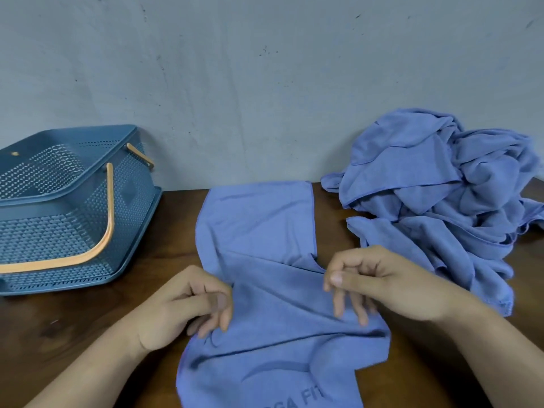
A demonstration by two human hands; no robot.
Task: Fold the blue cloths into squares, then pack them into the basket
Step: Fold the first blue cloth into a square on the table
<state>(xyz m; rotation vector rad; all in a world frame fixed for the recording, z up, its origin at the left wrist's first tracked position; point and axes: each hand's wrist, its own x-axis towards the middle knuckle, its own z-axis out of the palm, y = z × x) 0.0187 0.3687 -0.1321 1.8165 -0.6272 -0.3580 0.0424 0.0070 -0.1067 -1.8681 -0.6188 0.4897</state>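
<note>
A blue cloth [259,231] lies spread on the wooden table [73,325] in front of me, with dark printed lettering near its lower edge. My left hand [188,304] pinches the cloth's left edge between thumb and fingers. My right hand [379,281] pinches its right edge the same way, and the cloth bunches into creases between the two hands. A heap of crumpled blue cloths [441,195] sits at the right against the wall. The blue perforated basket [59,231] with orange handles stands at the left; its inside looks empty.
A grey wall [265,83] closes off the table's far edge just behind the basket and the heap. Bare dark wood shows between the basket and the spread cloth.
</note>
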